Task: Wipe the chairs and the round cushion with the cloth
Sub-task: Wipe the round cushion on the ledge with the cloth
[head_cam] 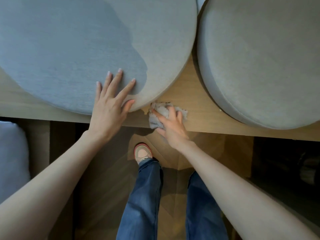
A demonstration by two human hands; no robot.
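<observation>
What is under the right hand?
A crumpled grey cloth, held against the wooden surface beside the blue-grey round cushion. The right hand covers the cloth's middle, so the wood directly beneath is hidden.

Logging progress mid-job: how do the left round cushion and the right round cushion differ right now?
The left cushion has the left hand flat on its near edge; the right cushion is untouched. The left cushion looks bluish over most of its top; the right cushion is evenly grey-beige. The cloth in the right hand lies at the left cushion's rim, apart from the right cushion. Both are round and sit on the wooden surface.
</observation>
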